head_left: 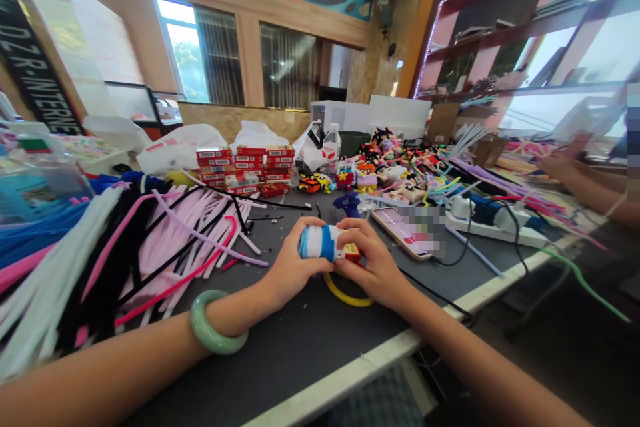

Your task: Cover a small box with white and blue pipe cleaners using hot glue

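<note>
Between my two hands, low over the middle of the table, is a small blue-and-white striped pipe-cleaner figure [319,242]. My left hand [287,267] wraps its left end, thumb below and fingers above. At the other end, the fingers of my right hand [373,260] close around a red-and-yellow part [352,251], which they partly cover. A yellow pipe cleaner [347,295] curves beneath my right hand; whether it joins the figure I cannot tell. Just beyond my hands lies a dark blue tool [347,204], perhaps a glue gun.
Loose pipe cleaners [165,233] in several colours spread over the left side. Behind stand stacked red boxes [250,163], a plastic bottle [331,143] and many finished small figures [385,173]. A phone [403,232] and power strip [495,227] lie right. Another person's hand [563,163] shows far right.
</note>
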Action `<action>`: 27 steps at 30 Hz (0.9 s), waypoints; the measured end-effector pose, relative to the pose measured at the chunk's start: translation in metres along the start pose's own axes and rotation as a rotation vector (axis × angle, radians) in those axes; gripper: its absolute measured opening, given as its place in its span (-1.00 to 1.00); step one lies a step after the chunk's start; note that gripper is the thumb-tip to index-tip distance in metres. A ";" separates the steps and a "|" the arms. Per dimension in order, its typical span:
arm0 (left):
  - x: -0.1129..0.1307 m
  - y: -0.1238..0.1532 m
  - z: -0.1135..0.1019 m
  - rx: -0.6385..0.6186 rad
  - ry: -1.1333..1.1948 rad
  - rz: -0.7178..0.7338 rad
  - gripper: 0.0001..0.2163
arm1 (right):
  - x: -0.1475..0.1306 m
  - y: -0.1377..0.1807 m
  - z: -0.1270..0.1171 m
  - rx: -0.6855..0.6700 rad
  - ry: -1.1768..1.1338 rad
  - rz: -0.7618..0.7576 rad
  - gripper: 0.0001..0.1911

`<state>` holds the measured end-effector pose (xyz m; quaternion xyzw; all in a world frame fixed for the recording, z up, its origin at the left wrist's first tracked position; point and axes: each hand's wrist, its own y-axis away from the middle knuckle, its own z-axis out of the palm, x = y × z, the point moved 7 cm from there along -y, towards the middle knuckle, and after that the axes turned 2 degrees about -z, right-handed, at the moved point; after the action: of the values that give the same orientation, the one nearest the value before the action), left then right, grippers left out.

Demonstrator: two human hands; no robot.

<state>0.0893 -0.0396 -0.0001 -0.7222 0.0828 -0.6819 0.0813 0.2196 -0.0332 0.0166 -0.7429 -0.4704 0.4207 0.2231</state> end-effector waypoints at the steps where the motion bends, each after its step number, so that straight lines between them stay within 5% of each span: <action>1: 0.001 0.000 0.000 0.001 -0.006 0.004 -0.51 | 0.000 0.000 0.000 0.001 0.000 0.002 -0.89; 27: -0.002 -0.001 -0.001 0.000 0.032 0.004 -0.50 | -0.003 0.002 0.003 0.013 0.066 -0.017 -0.85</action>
<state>0.0885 -0.0385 -0.0019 -0.7109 0.0855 -0.6933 0.0813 0.2176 -0.0370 0.0154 -0.7510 -0.4664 0.3969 0.2468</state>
